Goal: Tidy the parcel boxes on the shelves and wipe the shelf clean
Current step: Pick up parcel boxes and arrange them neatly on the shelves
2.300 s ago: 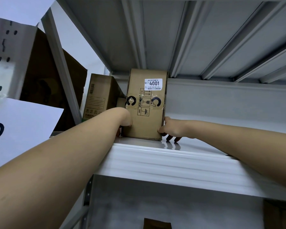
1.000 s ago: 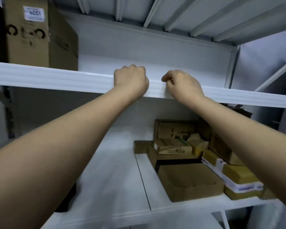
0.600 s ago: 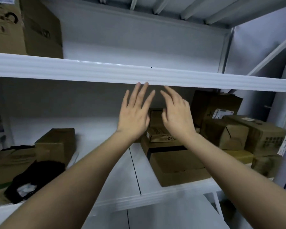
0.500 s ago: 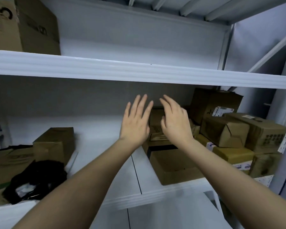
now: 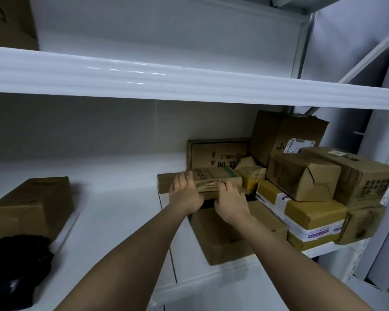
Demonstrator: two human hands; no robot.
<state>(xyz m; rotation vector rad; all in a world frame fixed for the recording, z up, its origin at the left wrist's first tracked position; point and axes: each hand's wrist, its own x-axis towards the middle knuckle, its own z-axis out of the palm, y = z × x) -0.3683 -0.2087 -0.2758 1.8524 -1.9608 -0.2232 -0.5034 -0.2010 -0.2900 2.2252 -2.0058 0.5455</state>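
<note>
in the head view both hands, spread in the air half a second ago, now meet the small flat box (image 5: 213, 181) atop the pile on the middle shelf (image 5: 121, 212): the left hand (image 5: 185, 194) lies straight-fingered on its left end, the right hand (image 5: 230, 197) curls over its near edge, so a lift looks imminent; i count roughly nine parcels right of centre, one box (image 5: 32, 205) far left, one dark bundle (image 5: 14, 265)

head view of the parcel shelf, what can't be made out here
- Left hand and right hand: head view, fingertips hidden behind the small flat box, so the grip is unclear.
- Label on the tall back box: too small to read.
- Dark bundle: blurred, cut off by the left edge.
- Top-shelf box: cut off by the corner.
</note>
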